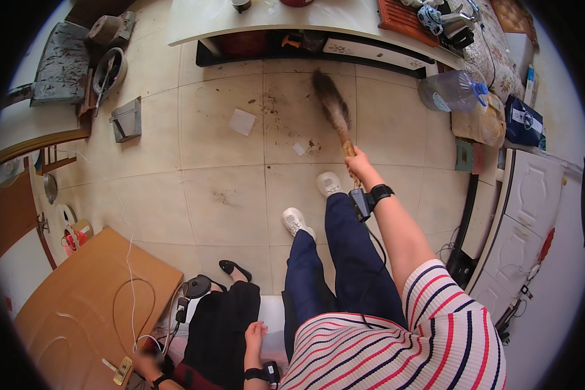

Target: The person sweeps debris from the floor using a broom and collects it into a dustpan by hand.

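Observation:
My right hand (358, 165) is closed around the handle of a brown hand broom (332, 100), whose dark bristles reach over the tiled floor near a low cabinet. Scattered dirt (272, 109) lies to the left of the bristles, with a white square of paper (242, 122) beside it. A smaller white paper piece (299, 149) rests nearer my shoes. Low at my side, my left hand (256, 333) holds nothing visible, its fingers loosely bent. A grey dustpan (126, 120) stands on the floor at the left, apart from both hands.
Another person sits at lower left, a hand (147, 365) near a brown tabletop (92, 287) with cables. A white table (273, 19) spans the top. At right are a large plastic bottle (448, 91), bags and white cabinets (531, 195). A bucket (109, 73) stands upper left.

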Available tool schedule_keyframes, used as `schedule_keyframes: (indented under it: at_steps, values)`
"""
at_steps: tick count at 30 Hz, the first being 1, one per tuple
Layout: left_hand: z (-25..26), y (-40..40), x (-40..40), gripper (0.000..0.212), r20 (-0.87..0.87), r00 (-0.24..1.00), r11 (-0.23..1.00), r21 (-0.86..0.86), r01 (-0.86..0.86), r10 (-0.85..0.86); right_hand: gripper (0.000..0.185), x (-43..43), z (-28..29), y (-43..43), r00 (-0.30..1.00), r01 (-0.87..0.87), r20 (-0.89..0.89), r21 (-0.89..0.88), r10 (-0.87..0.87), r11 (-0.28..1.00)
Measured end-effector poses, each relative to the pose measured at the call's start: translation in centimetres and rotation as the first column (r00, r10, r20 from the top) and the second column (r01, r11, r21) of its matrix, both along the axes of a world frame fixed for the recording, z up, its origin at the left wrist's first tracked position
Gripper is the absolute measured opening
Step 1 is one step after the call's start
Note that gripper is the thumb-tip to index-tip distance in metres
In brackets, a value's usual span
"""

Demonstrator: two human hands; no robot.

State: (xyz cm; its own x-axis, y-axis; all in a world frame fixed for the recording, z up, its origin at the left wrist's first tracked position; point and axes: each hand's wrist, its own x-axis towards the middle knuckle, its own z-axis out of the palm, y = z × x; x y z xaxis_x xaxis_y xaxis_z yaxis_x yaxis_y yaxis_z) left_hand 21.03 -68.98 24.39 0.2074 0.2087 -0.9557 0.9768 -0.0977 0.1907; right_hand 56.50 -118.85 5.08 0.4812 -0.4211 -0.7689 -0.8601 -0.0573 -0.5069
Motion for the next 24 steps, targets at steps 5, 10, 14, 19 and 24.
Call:
schedule_keyframes:
  at_steps: [5, 10, 14, 19, 24]
  values:
    - [0.3, -5.0, -0.8, 0.018, -0.068, 0.994, 0.996, 0.041, -0.081, 0.084, 0.029, 2.5, -1.6, -8.4, 0.984, 0.169, -0.056, 0.033, -0.167, 0.985]
    - [-0.6, -10.3, 0.2, 0.02, -0.075, 0.997, 0.998, -0.064, -0.022, 0.018, 0.012, 5.8, -6.8, -14.5, 0.996, 0.029, -0.078, -0.133, -0.039, 0.991]
    - [0.3, -13.6, 3.8, 0.019, -0.093, 0.988, 0.992, -0.008, -0.124, 0.123, 0.025, 9.9, -8.3, -9.9, 0.986, -0.146, -0.111, -0.221, 0.124, 0.964]
    - [1.4, -15.6, 6.4, 0.019, -0.049, 0.99, 0.991, 0.012, -0.132, 0.132, 0.047, 13.6, -5.2, 2.1, 0.947, -0.32, -0.08, -0.234, 0.31, 0.918]
    - [2.8, -16.7, 7.3, 0.019, -0.026, 0.987, 0.987, 0.024, -0.16, 0.16, 0.061, 16.2, -2.9, 10.4, 0.871, -0.488, -0.11, -0.07, 0.48, 0.87]
